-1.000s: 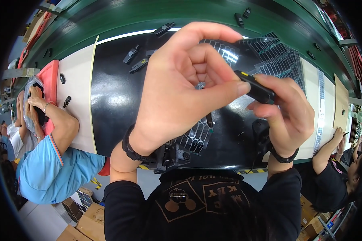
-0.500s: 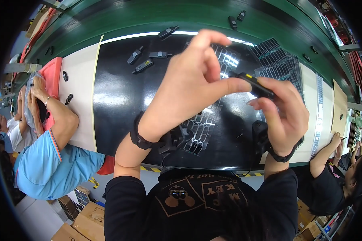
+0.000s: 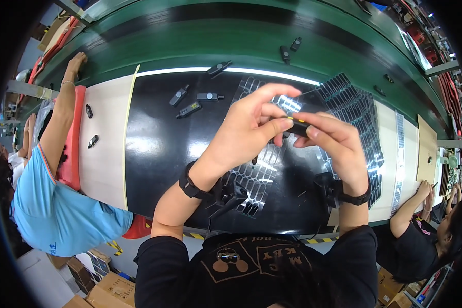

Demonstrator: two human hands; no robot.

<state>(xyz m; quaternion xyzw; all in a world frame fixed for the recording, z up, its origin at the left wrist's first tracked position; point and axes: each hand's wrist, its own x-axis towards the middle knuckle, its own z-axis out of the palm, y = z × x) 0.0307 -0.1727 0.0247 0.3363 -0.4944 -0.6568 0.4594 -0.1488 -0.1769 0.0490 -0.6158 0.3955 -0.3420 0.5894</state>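
Observation:
Held above the black mat is a small black handheld device with yellow marks on its upper edge. My left hand presses its thumb on the device's left end; its index finger stretches above. The fingers and thumb of my right hand pinch the other end. Beneath my hands lies a clear sheet of oval film stickers, partly covered by them. More sticker sheets overlap beside my right hand. Similar black devices rest on the mat to the left, one with a lit yellow display.
Two devices lie on the green conveyor belt beyond the mat. Others lie on the pale surface at left. A co-worker in a light blue shirt reaches toward the belt beside a red bin. Another person works at right.
My hands and the device have moved lower and a little left, and the device is held more level. The co-worker at left has stretched an arm out to the belt. The view has shifted slightly.

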